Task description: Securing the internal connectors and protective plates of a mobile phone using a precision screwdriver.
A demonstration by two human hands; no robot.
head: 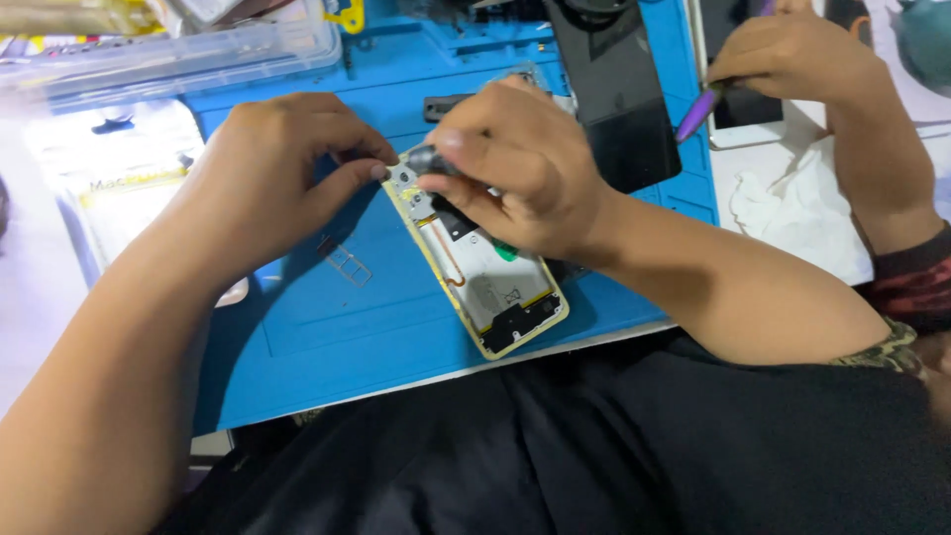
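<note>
Fingers (371, 170) of the left hand (263, 178) pinch the top corner of the opened phone (482, 272) on the blue mat (327, 327). Right hand (515, 168) is closed round a dark tool (428, 159), tip hidden. Phone judged light, stiff, fragile inside; hold by frame edges. A small tray (345, 261) lies beside. Another person's hand (783, 54), purple tool (698, 111), partly cut off.

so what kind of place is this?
Likely a phone repair bench. An opened phone with its back off lies on a blue repair mat; the right hand works a small tool at its top corner while the left hand steadies it. A SIM tray lies beside it.
</note>
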